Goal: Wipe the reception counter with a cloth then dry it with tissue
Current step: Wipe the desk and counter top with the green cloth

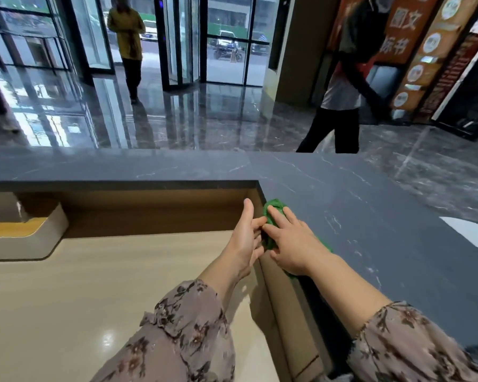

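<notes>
A green cloth (273, 209) lies on the inner edge of the dark grey marble reception counter (370, 210). My right hand (290, 241) lies flat on the cloth with its fingers straight, pressing it onto the counter. My left hand (246, 235) is beside it, just off the counter's inner edge, with its fingers touching the cloth's side and its thumb pointing up. Part of the cloth is hidden under my right hand. A white sheet, perhaps tissue (475, 235), lies on the counter at the far right.
Below the raised counter is a beige desk (122, 285) with a curved white and yellow stand (25, 235) at the left. Beyond the counter, one person (340, 86) stands close at the right and another (127, 42) stands by the glass doors.
</notes>
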Demonstrator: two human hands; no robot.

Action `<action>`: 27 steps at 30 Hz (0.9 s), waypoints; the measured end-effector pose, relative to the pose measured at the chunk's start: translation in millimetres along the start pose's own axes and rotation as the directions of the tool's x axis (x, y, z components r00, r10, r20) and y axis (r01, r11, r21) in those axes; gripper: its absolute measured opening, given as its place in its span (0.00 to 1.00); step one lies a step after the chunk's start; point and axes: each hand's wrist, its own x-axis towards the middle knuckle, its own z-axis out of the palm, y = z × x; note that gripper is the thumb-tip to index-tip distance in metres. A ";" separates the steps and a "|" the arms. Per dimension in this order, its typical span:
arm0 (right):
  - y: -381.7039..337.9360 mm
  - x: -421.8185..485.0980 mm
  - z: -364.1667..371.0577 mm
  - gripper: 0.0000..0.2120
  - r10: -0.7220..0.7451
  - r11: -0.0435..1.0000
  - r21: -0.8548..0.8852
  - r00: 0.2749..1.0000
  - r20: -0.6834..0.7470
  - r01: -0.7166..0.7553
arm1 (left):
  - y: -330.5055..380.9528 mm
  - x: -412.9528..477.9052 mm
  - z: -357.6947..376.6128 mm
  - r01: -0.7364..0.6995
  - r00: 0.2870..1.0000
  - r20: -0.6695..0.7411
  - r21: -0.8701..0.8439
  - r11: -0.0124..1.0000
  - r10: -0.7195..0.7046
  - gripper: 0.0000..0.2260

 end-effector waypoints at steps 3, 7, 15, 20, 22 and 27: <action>-14.1 -30.9 4.1 0.27 0.055 0.998 -0.018 0.998 -0.002 -0.055 | -5.7 -19.7 -7.2 0.054 0.998 0.020 0.047 0.997 -0.055 0.38; -27.7 -57.7 9.5 0.28 0.126 0.989 -0.077 0.992 -0.033 -0.128 | -10.7 -37.7 -23.9 0.095 0.994 0.032 0.149 0.984 -0.100 0.40; -48.0 -71.0 -6.5 0.24 0.194 0.975 -0.095 0.978 -0.081 -0.202 | 9.3 -75.6 -109.1 0.023 0.977 -0.207 0.349 0.937 0.054 0.26; -68.7 -43.6 -15.8 0.30 0.130 0.991 0.033 0.983 -0.126 -0.127 | 19.5 -86.7 -164.3 0.036 0.922 -0.367 0.399 0.916 0.124 0.25; -82.6 -26.6 -13.6 0.28 0.054 0.997 0.063 0.993 -0.108 -0.047 | 21.1 -88.9 -178.4 0.058 0.896 -0.422 0.414 0.909 0.135 0.25; -114.7 34.2 12.3 0.16 -0.097 0.995 -0.014 0.990 -0.100 0.096 | 24.4 -83.9 -203.1 0.118 0.851 -0.504 0.458 0.881 0.149 0.25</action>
